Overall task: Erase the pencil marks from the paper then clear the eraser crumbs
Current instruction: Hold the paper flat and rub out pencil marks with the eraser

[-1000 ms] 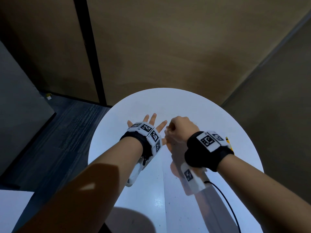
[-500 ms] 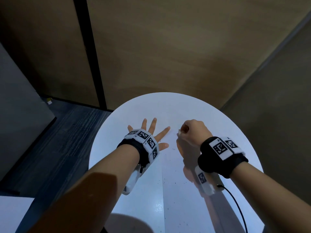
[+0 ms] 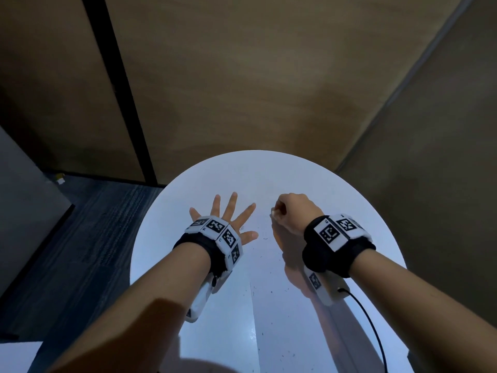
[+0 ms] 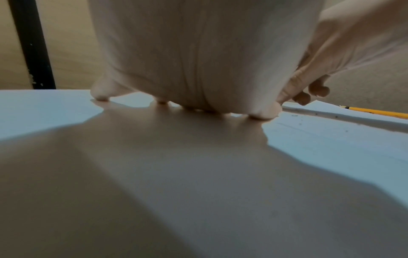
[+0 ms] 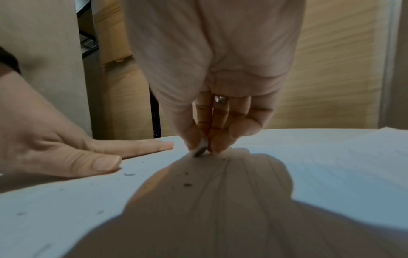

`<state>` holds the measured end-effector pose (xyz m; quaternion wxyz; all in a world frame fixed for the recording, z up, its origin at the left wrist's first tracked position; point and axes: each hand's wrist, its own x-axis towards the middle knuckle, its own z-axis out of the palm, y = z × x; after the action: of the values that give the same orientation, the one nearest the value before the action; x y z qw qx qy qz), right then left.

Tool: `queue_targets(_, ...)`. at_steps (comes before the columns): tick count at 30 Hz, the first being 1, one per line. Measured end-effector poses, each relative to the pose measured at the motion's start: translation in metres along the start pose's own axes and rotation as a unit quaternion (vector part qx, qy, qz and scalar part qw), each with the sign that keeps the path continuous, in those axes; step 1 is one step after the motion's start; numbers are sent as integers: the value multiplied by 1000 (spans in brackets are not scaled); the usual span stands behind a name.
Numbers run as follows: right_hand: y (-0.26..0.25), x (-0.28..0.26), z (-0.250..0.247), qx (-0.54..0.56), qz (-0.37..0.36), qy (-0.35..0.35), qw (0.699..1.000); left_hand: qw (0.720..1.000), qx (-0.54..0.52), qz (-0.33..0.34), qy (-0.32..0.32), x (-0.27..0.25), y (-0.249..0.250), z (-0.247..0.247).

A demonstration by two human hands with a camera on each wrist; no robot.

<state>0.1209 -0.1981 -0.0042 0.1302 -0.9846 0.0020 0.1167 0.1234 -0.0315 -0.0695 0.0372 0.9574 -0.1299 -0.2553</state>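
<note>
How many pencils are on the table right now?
1. The yellow pencil lies on the table beyond the paper's far edge, right of the right hand. The head view hides it, so others may be hidden too.

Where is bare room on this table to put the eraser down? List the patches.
Free: the far table beyond both hands, and its left edge outside the left hand. Crowded: the paper between the forearms, strewn with crumbs, and the pencil beyond the right hand.

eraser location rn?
The eraser is pinched in the right hand's fingertips, its tip on the paper, clearest in the right wrist view. It sits just right of the left hand, which lies spread flat.
</note>
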Motion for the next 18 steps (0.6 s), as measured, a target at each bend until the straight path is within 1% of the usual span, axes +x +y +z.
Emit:
queue_targets(3, -5, -1, 0, 3, -9, 6, 1000, 1000, -3, -4, -1, -1, 1, -1)
queue_targets(8, -24, 3, 0, 42, -40, 12, 998, 1000, -2, -6, -3, -3, 2, -3)
queue_targets(12, -36, 5, 9, 40, -38, -12, 998, 1000, 21, 12, -9, -8, 4, -7)
queue_targets(14, -38, 4, 12, 25, -41, -19, 999, 1000, -11, 5, -14, -10, 5, -12)
queue_targets(18, -35, 5, 10, 9, -19, 5, 1000, 1000, -24, 0, -15, -7, 7, -12)
